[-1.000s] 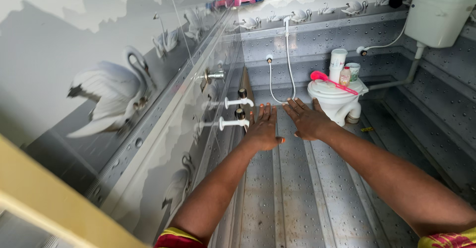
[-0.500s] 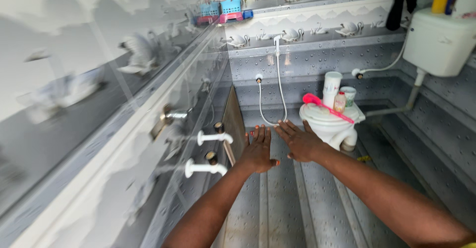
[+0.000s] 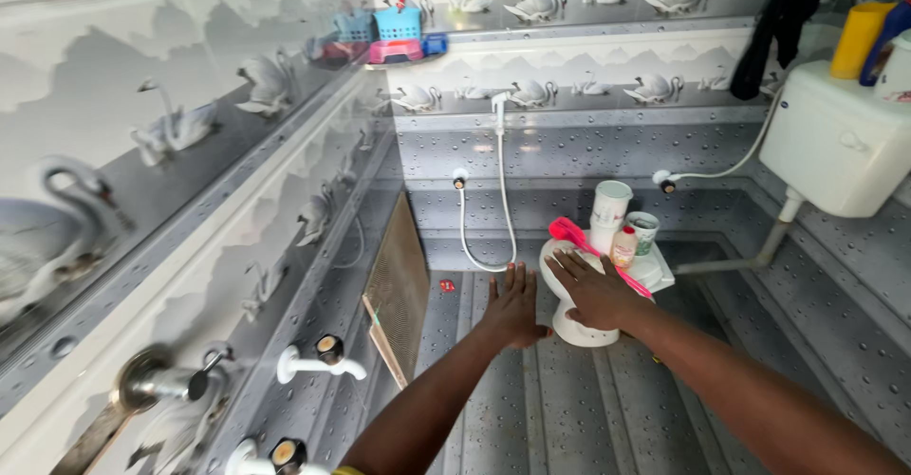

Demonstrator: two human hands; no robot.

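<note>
Both hands stretched toward the toilet, palms down, fingers spread.

The right hand (image 3: pixel 596 288) lies flat and released over the toilet (image 3: pixel 581 323) bowl, grasping nothing; whether it touches I cannot tell. The left hand (image 3: pixel 513 304), also spread and empty, hovers just left of the toilet. On the toilet's back sit a pink brush (image 3: pixel 574 236), a white cup (image 3: pixel 608 215) and a small bottle (image 3: pixel 623 246). A cistern (image 3: pixel 840 148) hangs up to its right; a hose (image 3: pixel 503 200) hangs behind.

A grey ribbed floor (image 3: pixel 588 409) bears a white toilet (image 3: pixel 579 328).
</note>
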